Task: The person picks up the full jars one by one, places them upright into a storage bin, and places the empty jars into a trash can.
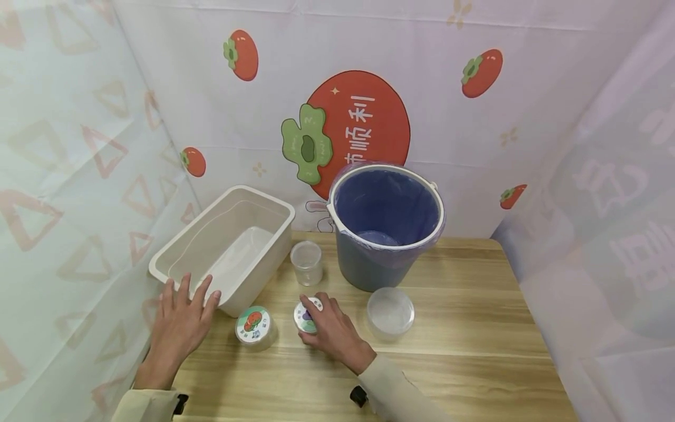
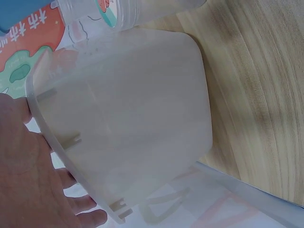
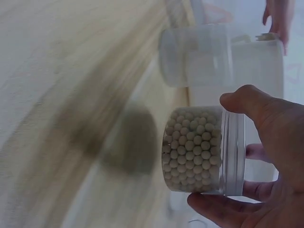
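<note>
My right hand (image 1: 337,337) grips the lid of a clear plastic jar (image 3: 192,149) between thumb and fingers. Small pale round beads fill the jar, and its lid (image 1: 306,312) carries a purple-and-green picture. In the right wrist view the jar's base looks just off the table, with a shadow beside it. My left hand (image 1: 181,322) lies with spread fingers across the near rim of a white plastic tub (image 2: 128,109). Between the hands stands another clear jar (image 1: 255,328), its lid showing red tomatoes.
A blue bucket (image 1: 364,266) lined with a thin bag stands at the back. Left of it is a small clear container (image 1: 307,264); in front, a wider clear container (image 1: 390,313). Printed white sheets (image 1: 422,35) hang around the wooden table (image 1: 469,340).
</note>
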Action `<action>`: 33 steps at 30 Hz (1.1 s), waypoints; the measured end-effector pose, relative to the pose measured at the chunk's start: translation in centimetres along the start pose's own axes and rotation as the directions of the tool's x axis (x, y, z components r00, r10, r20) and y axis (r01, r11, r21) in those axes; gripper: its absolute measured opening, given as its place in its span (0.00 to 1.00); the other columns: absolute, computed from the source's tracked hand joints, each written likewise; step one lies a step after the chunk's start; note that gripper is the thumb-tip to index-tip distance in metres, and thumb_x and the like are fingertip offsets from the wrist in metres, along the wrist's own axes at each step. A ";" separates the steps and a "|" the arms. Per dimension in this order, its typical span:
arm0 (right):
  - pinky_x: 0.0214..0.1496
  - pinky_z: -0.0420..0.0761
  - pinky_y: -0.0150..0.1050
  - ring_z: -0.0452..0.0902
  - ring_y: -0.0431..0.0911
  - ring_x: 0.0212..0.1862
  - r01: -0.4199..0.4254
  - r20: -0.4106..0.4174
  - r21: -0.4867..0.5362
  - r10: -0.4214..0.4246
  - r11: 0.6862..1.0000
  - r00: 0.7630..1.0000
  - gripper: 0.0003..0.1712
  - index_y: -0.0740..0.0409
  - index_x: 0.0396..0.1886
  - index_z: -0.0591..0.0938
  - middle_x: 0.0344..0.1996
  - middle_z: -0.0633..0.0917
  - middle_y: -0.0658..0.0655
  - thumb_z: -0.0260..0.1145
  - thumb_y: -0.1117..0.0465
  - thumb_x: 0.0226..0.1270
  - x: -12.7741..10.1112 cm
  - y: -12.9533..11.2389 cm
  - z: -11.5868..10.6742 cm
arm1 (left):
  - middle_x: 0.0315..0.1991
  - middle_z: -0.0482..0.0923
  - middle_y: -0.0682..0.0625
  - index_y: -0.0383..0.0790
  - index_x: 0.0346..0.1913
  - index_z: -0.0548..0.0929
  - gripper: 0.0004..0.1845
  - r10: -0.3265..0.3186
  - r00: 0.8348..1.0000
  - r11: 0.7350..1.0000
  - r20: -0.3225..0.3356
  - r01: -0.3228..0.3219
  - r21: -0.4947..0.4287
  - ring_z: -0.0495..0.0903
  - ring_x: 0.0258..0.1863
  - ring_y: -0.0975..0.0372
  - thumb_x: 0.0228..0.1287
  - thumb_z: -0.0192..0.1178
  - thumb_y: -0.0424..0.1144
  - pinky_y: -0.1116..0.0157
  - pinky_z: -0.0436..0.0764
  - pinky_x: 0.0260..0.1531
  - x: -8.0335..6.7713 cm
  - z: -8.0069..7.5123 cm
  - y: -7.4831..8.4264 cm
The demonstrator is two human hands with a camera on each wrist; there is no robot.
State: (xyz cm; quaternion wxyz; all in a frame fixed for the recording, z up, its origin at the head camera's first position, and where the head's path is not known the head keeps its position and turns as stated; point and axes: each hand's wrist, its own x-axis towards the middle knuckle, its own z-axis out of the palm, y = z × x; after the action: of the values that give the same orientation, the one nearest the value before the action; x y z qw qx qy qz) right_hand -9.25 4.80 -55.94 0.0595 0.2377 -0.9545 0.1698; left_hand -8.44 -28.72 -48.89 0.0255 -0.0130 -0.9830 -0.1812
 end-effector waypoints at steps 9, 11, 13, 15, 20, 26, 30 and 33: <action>0.35 0.88 0.39 0.83 0.53 0.57 0.021 -0.003 0.050 -0.021 0.999 1.000 0.44 0.42 0.80 0.75 0.68 0.79 0.61 0.77 0.37 0.68 0.9 -1.6 -3.4 | 0.84 0.46 0.22 0.40 0.84 0.63 0.35 -0.006 1.000 1.000 0.014 0.006 -0.006 0.37 0.83 0.23 0.90 0.38 0.60 0.21 0.46 0.74 0.1 0.0 -0.1; 0.37 0.89 0.39 0.83 0.52 0.57 0.035 -0.018 0.045 -0.035 0.998 0.999 0.44 0.43 0.80 0.75 0.68 0.80 0.61 0.77 0.37 0.68 1.1 -1.9 -3.9 | 0.84 0.46 0.22 0.40 0.85 0.63 0.35 -0.006 1.000 1.000 0.015 0.007 -0.007 0.37 0.83 0.23 0.90 0.38 0.60 0.21 0.46 0.74 0.2 0.0 -0.1; 0.37 0.88 0.38 0.84 0.52 0.56 0.045 -0.032 0.038 -0.044 0.998 0.998 0.44 0.43 0.79 0.76 0.67 0.80 0.60 0.77 0.37 0.68 1.3 -2.1 -4.4 | 0.84 0.46 0.22 0.40 0.85 0.63 0.36 -0.006 1.000 1.000 0.017 0.006 -0.005 0.37 0.83 0.23 0.90 0.38 0.60 0.21 0.46 0.74 0.2 0.0 -0.1; 0.37 0.88 0.38 0.84 0.51 0.55 0.050 -0.043 0.030 -0.049 0.998 0.998 0.44 0.43 0.79 0.76 0.66 0.80 0.60 0.77 0.37 0.68 1.5 -2.3 -4.8 | 0.84 0.46 0.22 0.40 0.85 0.63 0.36 -0.006 1.000 1.000 0.020 0.007 -0.004 0.37 0.83 0.23 0.90 0.38 0.61 0.21 0.46 0.74 0.2 -0.1 -0.1; 0.39 0.89 0.39 0.84 0.51 0.57 0.051 -0.042 0.031 -0.050 0.998 0.998 0.44 0.42 0.80 0.76 0.66 0.80 0.60 0.77 0.37 0.68 2.1 -2.6 -5.8 | 0.84 0.46 0.22 0.39 0.84 0.63 0.36 -0.004 1.000 1.000 0.020 0.004 -0.003 0.38 0.82 0.22 0.90 0.38 0.60 0.20 0.46 0.74 0.2 -0.1 -0.1; 0.38 0.88 0.37 0.82 0.48 0.55 0.066 -0.050 0.044 -0.064 0.997 0.997 0.44 0.43 0.79 0.76 0.65 0.79 0.60 0.78 0.37 0.67 2.8 -2.8 -6.6 | 0.84 0.47 0.22 0.39 0.84 0.63 0.35 -0.002 1.000 1.000 0.019 0.003 -0.007 0.37 0.83 0.22 0.90 0.38 0.60 0.20 0.47 0.74 0.1 0.0 -0.1; 0.37 0.87 0.35 0.82 0.48 0.55 0.065 -0.037 0.067 -0.063 0.996 0.997 0.45 0.43 0.80 0.75 0.66 0.79 0.60 0.77 0.37 0.67 3.2 -3.1 -7.0 | 0.84 0.47 0.22 0.39 0.84 0.63 0.35 0.000 1.000 1.000 0.015 0.000 -0.004 0.38 0.82 0.22 0.90 0.39 0.60 0.20 0.47 0.73 0.1 0.0 -0.1; 0.37 0.87 0.36 0.82 0.48 0.56 0.058 -0.026 0.076 -0.056 0.995 0.998 0.46 0.42 0.81 0.75 0.68 0.79 0.60 0.77 0.37 0.67 3.6 -3.4 -7.3 | 0.84 0.47 0.22 0.40 0.84 0.63 0.36 -0.001 1.000 1.000 0.019 0.001 -0.005 0.38 0.83 0.23 0.90 0.39 0.60 0.20 0.47 0.74 0.1 0.0 -0.1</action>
State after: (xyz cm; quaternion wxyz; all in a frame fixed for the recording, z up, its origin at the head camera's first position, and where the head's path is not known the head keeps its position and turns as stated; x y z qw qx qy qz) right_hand -10.56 2.99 -47.40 0.0667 0.2648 -0.9394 0.2073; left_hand -8.53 -28.82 -48.91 0.0158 -0.0142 -0.9827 -0.1838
